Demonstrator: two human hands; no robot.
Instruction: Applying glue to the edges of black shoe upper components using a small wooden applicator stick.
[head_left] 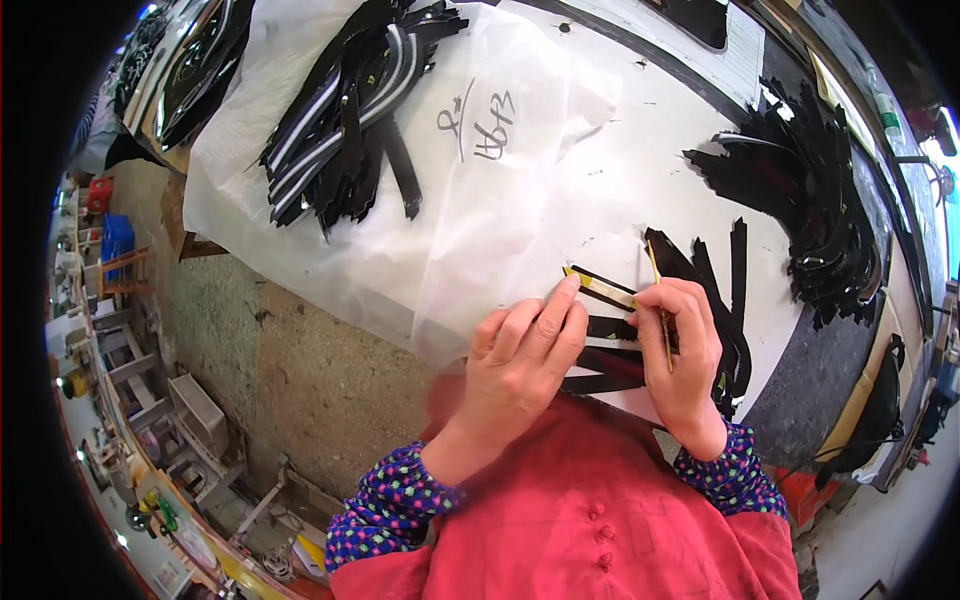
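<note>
Black strip (600, 291) with yellowish coated end, on white tabletop (640, 130): left hand (525, 350) fingers press it flat, right hand (685, 345) fingers pinch a thin stick (661, 315); few strips (610, 370) beneath, large fanned pile (810, 200) apparently unworked.

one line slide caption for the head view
Left hand steadies a black strip while right hand works it with a thin stick.

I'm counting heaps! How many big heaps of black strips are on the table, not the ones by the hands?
2. One heap of black-and-white strips lies on the white plastic sheet at upper left; one black heap fans out at right. More may be hidden beyond the edges.
</note>
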